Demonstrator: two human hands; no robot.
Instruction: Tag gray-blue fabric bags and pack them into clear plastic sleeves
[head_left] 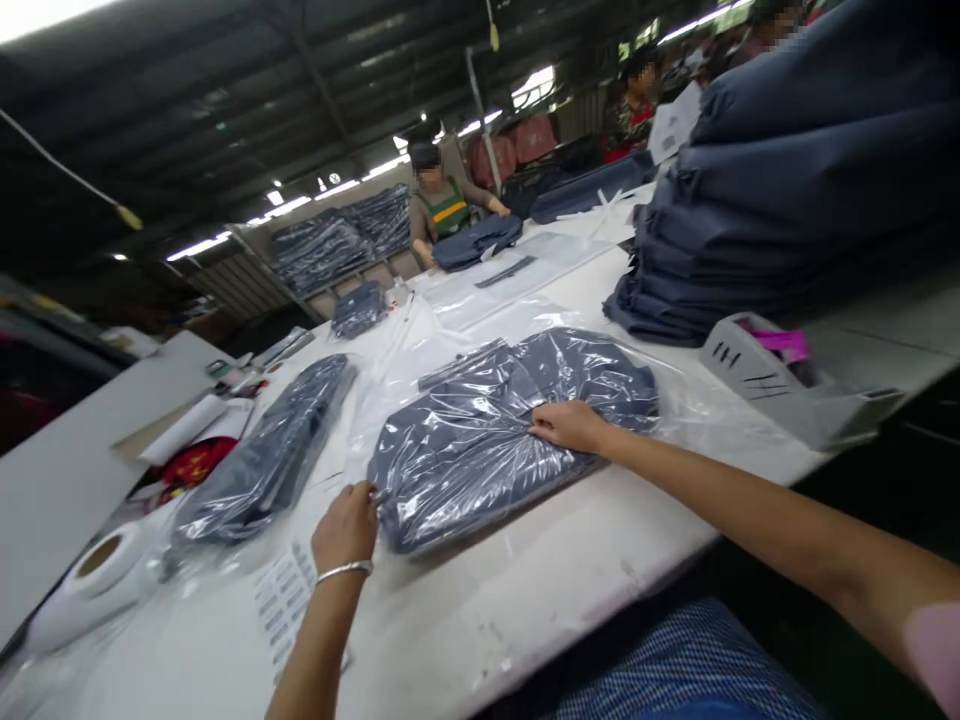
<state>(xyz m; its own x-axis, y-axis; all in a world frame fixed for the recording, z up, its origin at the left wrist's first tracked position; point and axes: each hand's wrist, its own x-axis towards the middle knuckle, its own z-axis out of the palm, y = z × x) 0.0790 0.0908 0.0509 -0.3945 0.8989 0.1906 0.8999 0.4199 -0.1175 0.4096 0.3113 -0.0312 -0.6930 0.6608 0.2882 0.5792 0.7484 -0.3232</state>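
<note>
A folded dark blue item (465, 450) lies on the table inside a clear plastic bag (450, 510). With closed fingers, my right hand (568, 425) pinches the plastic near the middle of the package, and creases fan out from that point. At the package's left end, my left hand (346, 525) has its fingers closed on the bag's edge. A bracelet is on the left wrist. What kind of item is folded in the bag I cannot tell. Loose clear plastic (697, 410) spreads past the right end.
Tall stack of dark blue pieces (780, 200) at right, beside a grey holder (772, 385). Another bagged package (277, 440), a plastic roll (105, 575) and a label sheet (285, 600) lie left. Across the table, a person (450, 205) handles a dark blue piece (480, 243).
</note>
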